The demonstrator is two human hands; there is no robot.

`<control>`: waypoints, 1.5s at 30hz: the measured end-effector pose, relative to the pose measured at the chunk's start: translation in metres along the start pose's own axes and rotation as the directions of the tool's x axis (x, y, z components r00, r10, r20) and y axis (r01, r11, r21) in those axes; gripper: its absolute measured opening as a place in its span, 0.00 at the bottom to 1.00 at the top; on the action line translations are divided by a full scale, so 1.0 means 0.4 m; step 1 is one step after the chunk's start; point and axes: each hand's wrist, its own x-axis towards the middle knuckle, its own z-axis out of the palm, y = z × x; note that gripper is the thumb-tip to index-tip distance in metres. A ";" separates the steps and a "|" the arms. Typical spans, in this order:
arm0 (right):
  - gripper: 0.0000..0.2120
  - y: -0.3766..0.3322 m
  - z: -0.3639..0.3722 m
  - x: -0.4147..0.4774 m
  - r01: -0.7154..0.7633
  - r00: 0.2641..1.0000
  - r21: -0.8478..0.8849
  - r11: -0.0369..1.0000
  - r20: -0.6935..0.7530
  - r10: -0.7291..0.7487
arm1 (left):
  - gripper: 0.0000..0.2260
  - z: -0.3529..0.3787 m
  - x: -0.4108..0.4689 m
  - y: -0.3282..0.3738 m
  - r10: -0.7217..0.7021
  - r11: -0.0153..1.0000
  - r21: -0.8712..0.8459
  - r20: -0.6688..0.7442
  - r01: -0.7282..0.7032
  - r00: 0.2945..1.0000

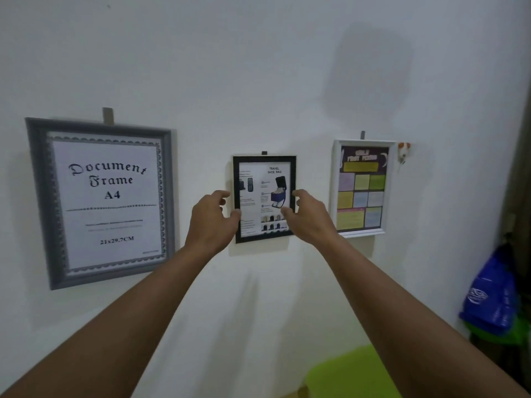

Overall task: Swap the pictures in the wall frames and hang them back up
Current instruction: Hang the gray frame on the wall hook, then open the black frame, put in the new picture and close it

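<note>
Nearest us, two bare forearms run up from the lower edge toward the black frame (264,198), our landmark. Below and right of it, low in view, sits a lime-green surface (349,374); further right hangs a blue bag (491,297) with white print we cannot read.

Left hand (214,222): fingers curled, thumb on the front of the black frame's left edge, other fingers at that side; it pinches the edge. Right hand (307,215): same pose at the right edge, thumb over the glass, fingers at the frame's side.

The black frame is against the white wall (258,67), a small dark hanger showing above its top. Its sheet reads "TRAVEL SHOE BAG"; smaller text is illegible.

Left of it, a grey frame (99,202) hangs with a sheet reading "Document Frame A4" and "21x29.7CM". Right of it, a white frame (360,188) holds a sheet of coloured note blocks; its heading is blurred. Just beyond that, a small orange-white hook (403,152) is on the wall.
</note>
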 end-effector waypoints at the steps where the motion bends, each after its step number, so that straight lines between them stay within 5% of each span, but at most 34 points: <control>1: 0.24 0.022 -0.001 0.018 -0.005 1.000 0.012 1.000 -0.017 0.005 | 0.23 0.020 0.007 0.003 -0.022 1.000 -0.014 -0.006 0.022 1.000; 7: 0.33 0.124 0.005 0.123 -0.006 1.000 0.107 0.994 -0.003 0.006 | 0.26 0.111 0.045 0.006 -0.113 0.992 -0.060 -0.092 0.108 0.989; 14: 0.23 0.193 0.053 0.211 0.082 0.996 0.236 0.968 0.012 -0.087 | 0.19 0.180 0.058 0.001 -0.104 0.994 0.012 -0.136 0.106 0.985; 23: 0.23 0.218 0.098 0.247 0.130 0.991 0.330 0.935 -0.028 -0.128 | 0.24 0.217 0.083 0.016 -0.229 0.968 0.017 -0.331 0.249 0.915; 29: 0.25 0.225 0.095 0.269 0.107 0.994 0.372 0.922 -0.012 -0.110 | 0.16 0.221 0.099 0.008 -0.257 0.966 -0.058 -0.286 0.251 0.923; 45: 0.21 0.210 0.041 0.139 0.038 0.992 0.561 0.827 0.080 -0.100 | 0.15 0.101 -0.034 0.018 -0.361 0.888 -0.310 -0.013 0.340 0.932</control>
